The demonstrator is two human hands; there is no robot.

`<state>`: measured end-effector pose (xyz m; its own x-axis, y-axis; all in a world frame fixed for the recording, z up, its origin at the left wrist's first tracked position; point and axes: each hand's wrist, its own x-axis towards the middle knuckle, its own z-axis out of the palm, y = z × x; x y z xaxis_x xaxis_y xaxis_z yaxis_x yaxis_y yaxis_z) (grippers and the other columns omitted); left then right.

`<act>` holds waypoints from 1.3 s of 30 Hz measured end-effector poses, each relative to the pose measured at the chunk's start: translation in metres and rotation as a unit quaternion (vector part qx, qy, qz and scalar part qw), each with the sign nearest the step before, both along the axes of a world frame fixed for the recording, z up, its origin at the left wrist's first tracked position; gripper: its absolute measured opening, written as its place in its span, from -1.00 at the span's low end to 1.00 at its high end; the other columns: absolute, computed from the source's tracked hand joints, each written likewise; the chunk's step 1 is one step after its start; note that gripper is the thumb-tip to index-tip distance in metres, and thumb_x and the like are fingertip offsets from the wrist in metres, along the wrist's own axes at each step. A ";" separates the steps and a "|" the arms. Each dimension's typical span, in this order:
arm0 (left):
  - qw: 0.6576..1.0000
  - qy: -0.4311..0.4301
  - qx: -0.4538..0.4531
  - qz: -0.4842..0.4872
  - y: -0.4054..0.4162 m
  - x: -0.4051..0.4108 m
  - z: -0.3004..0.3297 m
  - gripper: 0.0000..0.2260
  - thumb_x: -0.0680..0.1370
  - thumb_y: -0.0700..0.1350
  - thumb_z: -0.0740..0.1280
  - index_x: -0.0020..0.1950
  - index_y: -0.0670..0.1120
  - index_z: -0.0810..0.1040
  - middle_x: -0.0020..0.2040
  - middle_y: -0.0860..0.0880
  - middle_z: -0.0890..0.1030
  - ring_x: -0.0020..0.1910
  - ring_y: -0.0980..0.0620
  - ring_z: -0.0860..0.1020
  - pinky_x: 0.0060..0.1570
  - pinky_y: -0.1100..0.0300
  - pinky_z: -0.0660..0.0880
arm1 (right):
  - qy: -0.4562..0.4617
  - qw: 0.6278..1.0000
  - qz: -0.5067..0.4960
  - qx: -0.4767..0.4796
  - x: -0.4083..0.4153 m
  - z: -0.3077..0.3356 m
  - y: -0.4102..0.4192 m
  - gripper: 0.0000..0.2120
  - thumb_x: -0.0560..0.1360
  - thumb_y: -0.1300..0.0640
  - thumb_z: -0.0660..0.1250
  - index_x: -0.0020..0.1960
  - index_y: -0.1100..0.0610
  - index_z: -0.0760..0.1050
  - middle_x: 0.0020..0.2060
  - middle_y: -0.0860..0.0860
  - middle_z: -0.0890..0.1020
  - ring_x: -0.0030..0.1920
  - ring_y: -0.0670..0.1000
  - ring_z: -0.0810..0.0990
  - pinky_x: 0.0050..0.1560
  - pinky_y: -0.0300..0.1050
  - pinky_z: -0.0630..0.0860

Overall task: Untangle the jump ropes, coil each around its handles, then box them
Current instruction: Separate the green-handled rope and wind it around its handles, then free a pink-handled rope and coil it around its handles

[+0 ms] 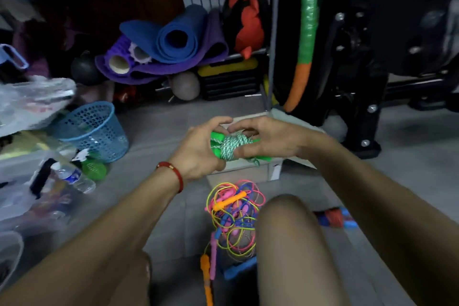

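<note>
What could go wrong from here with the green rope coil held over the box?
1. A loose tail hangs from the green rope bundle under the right hand; if it isn't tucked, the coil may unwind once dropped in the box.
2. The left hand and right hand grip only the ends, so the wraps could slip off the handles.
3. The tangled pile lies against the knee; a leg shift could tighten its knots.

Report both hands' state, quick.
Left hand: closed on the green-handled jump rope.
Right hand: closed on the same coiled rope, above the box.
</note>
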<state>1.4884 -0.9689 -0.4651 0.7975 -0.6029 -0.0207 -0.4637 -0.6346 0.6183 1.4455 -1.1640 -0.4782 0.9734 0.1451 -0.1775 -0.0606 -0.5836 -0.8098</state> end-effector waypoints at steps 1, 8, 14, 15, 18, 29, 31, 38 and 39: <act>1.000 0.003 0.001 -0.006 -0.021 -0.004 -0.008 -0.14 0.12 -0.07 0.43 0.43 0.22 0.38 0.32 0.07 0.44 0.30 -0.04 0.41 0.33 0.19 0.34 | 0.019 0.999 -0.036 0.033 -0.005 -0.015 -0.019 -0.30 0.27 -0.16 0.55 0.37 -0.10 0.47 0.24 -0.01 0.59 0.23 -0.17 0.55 0.29 -0.12 0.51; 0.922 0.356 -0.127 0.079 -0.128 -0.029 -0.064 -0.63 0.47 -0.24 0.38 0.21 0.08 0.61 0.04 0.03 0.59 0.01 0.04 0.52 0.04 0.01 0.49 | 0.096 0.880 -0.382 0.265 -0.124 -0.184 -0.126 -0.62 0.38 0.23 0.44 0.20 0.19 0.59 -0.15 0.06 0.65 -0.16 0.07 0.64 -0.26 -0.13 0.55; 0.955 0.283 0.064 -0.068 -0.160 -0.030 -0.112 -0.72 0.49 -0.25 0.41 0.17 -0.03 0.62 0.10 -0.13 0.63 -0.16 -0.01 0.53 -0.16 0.18 0.43 | 0.188 0.625 -0.674 0.346 -0.212 -0.326 -0.106 -0.87 0.43 0.25 0.51 -0.12 0.22 0.56 -0.31 0.17 0.60 -0.44 0.03 0.61 -0.45 -0.23 0.52; 0.947 0.306 0.073 -0.059 -0.161 -0.029 -0.116 -0.75 0.50 -0.22 0.41 0.15 0.00 0.63 0.10 -0.15 0.64 -0.16 -0.03 0.54 -0.17 0.19 0.40 | 0.196 0.584 -0.711 0.340 -0.215 -0.346 -0.103 -0.84 0.41 0.29 0.53 -0.17 0.20 0.53 -0.36 0.15 0.56 -0.52 -0.02 0.55 -0.52 -0.26 0.46; 0.918 0.389 0.080 -0.015 -0.152 -0.018 -0.122 -0.82 0.51 -0.12 0.43 0.06 0.11 0.66 0.16 -0.12 0.64 0.17 -0.15 0.58 0.01 0.06 0.45 | 0.163 0.498 -0.781 0.341 -0.209 -0.399 -0.094 -0.78 0.40 0.34 0.50 -0.02 0.28 0.51 -0.32 0.16 0.53 -0.50 -0.01 0.53 -0.56 -0.27 0.47; 0.891 0.449 0.058 0.025 -0.131 0.004 -0.120 -0.74 0.34 -0.09 0.50 0.02 0.10 0.71 0.11 -0.05 0.70 0.18 0.01 0.63 0.18 -0.17 0.54 | 0.118 0.518 -0.768 0.357 -0.152 -0.427 -0.101 -0.47 0.45 0.25 0.52 0.31 0.24 0.33 0.08 0.18 0.62 0.03 0.22 0.67 0.06 0.26 0.63; 0.889 0.453 0.048 0.039 -0.132 0.004 -0.120 -0.81 0.44 -0.13 0.47 0.02 0.07 0.71 0.14 -0.13 0.67 0.19 -0.07 0.62 0.19 -0.18 0.53 | 0.108 0.499 -0.769 0.385 -0.154 -0.436 -0.103 -0.45 0.45 0.30 0.51 0.33 0.26 0.33 0.15 0.26 0.60 0.08 0.28 0.66 0.08 0.30 0.62; 0.880 0.443 -0.070 0.158 -0.105 0.014 -0.113 -0.84 0.53 -0.19 0.35 0.01 0.00 0.69 0.09 -0.12 0.67 0.12 -0.10 0.61 0.07 -0.02 0.56 | 0.158 0.583 -0.727 0.328 -0.137 -0.361 -0.075 -0.75 0.58 0.26 0.32 0.24 0.25 0.44 0.09 0.23 0.56 0.01 0.17 0.61 0.00 0.15 0.63; 0.887 0.422 -0.083 0.166 -0.090 0.015 -0.114 -0.84 0.53 -0.21 0.36 0.01 -0.01 0.68 0.01 -0.11 0.67 0.03 -0.07 0.61 0.00 0.05 0.56 | 0.155 0.630 -0.689 0.323 -0.127 -0.339 -0.071 -0.87 0.60 0.24 0.31 0.13 0.22 0.49 0.05 0.22 0.58 -0.03 0.16 0.62 -0.07 0.09 0.63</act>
